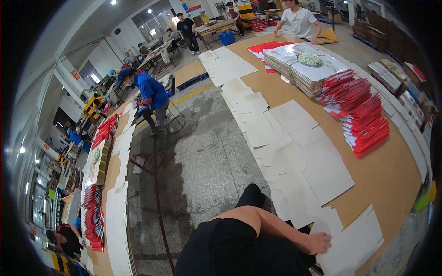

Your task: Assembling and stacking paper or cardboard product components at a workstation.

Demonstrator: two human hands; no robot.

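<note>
My left hand (318, 242) lies flat, fingers spread, on a white cardboard sheet (354, 241) at the near edge of a long brown table (391, 179). It grips nothing. My bare forearm runs back to a black sleeve at the lower middle. Overlapping white sheets (294, 152) lie in a row along the table's left edge. Further along are fanned stacks of red-and-white flat cartons (366, 124). My right hand is out of sight.
A grey concrete floor (202, 161) separates this table from a second long table (113, 184) on the left, also covered in white sheets and red cartons. A person in blue (149, 94) stands by it, and a person in white (299, 20) works at my table's far end.
</note>
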